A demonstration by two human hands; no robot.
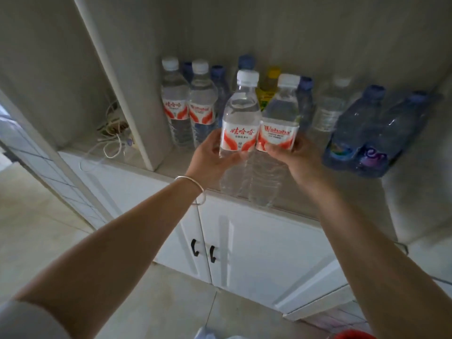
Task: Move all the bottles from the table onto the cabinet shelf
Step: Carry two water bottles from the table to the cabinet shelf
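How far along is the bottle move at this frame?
Done: many bottles and a blue pack already stand on the shelf. In hand: left hand and right hand each hold a bottle above it. The table is out of view, so what's left is unknown.

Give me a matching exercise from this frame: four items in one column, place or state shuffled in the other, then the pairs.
Items
1. Bottle with Chinese label
2. Bottle with Wahaha label
3. Yellow-capped bottle
4. Wrapped pack of blue bottles

Place or state
A. standing on the shelf, behind the held bottles
B. held in the right hand
C. on the shelf at the far right
D. held in the left hand

Pairs: 1-D, 2-B, 3-A, 4-C
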